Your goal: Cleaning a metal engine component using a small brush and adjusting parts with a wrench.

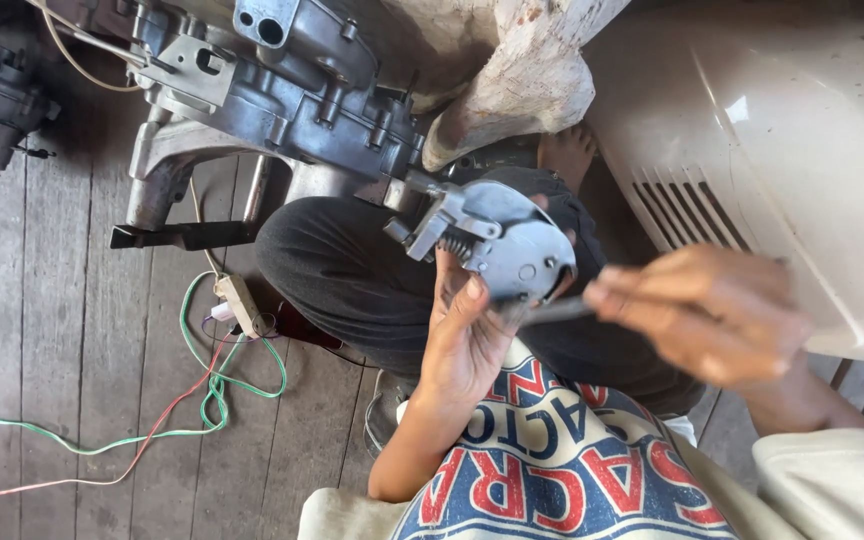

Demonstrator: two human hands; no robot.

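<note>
Left hand (467, 345) grip clamps the grey spring-loaded bracket (497, 240), still mounted on the engine (282, 90); right hand (707, 315) grip closes on a thin tool (557, 311) just beside it.

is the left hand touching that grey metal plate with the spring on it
Touching. The head view shows the left hand with fingers and thumb pressed against the grey metal plate.

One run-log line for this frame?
left hand: holds grey metal plate | right hand: grips thin tool against plate, blurred | engine on plank floor
</note>
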